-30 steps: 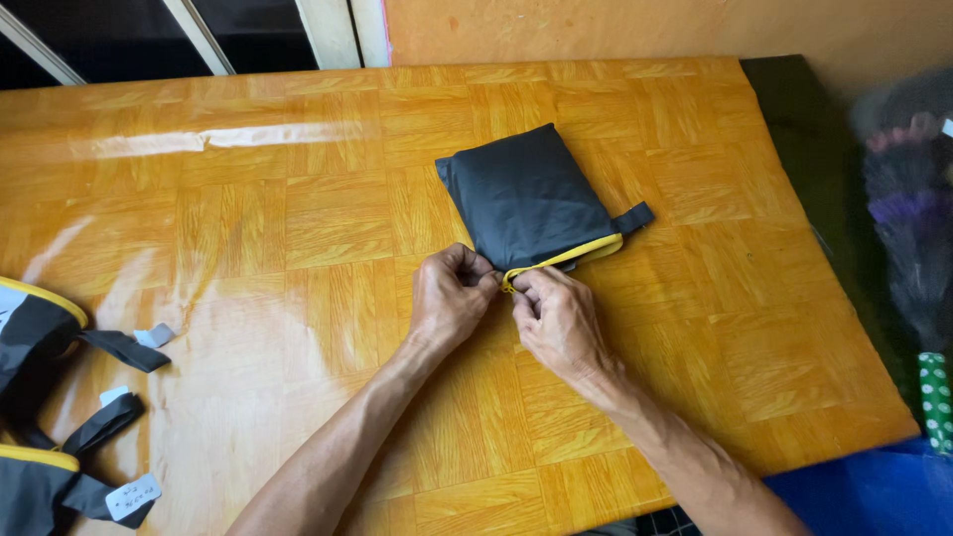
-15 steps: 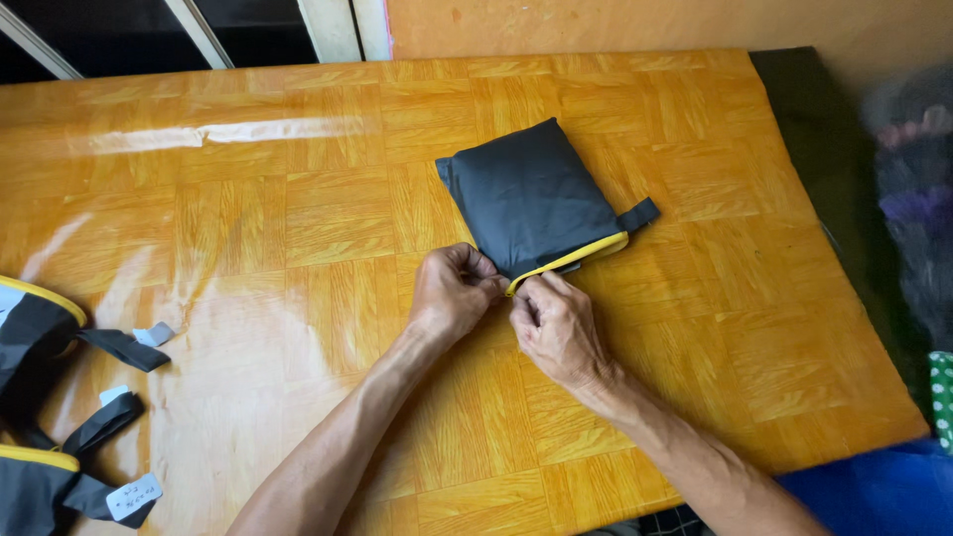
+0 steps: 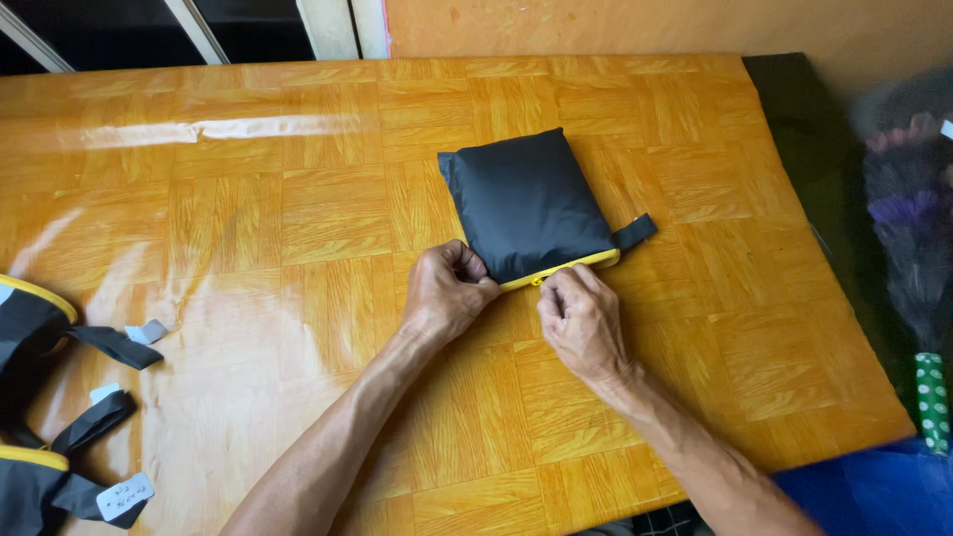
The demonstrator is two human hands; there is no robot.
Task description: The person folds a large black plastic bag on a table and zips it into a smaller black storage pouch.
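While pinching the near left corner of a small black fabric pouch, left hand closed around that corner, fingers curled and thumb pressed on top. Right hand just beside it, closed in a pinch at the yellow zipper edge, fingertips at a small yellow pull on the pouch's near side; what exactly sits between the fingertips too small to tell. Both forearms reaching in from the bottom of the view, hands near each other but apart.

Pouch lying flat on the orange wooden table, a little right of centre, turned at a slight angle, puffy as if stuffed. Yellow zipper edge running along the near side only, from the left hand toward a short black strap tab sticking out at the right corner.

At the far left edge of the table, partly cut off by the view: more black fabric with yellow trim, loose black straps trailing from it, and small white tags on the strap ends. Well apart from the pouch and from both hands.

Beyond the right table edge, a dark green cloth, a blurred dark bundle, a green dotted strip and a blue surface at the lower right corner. Orange wall behind the table.
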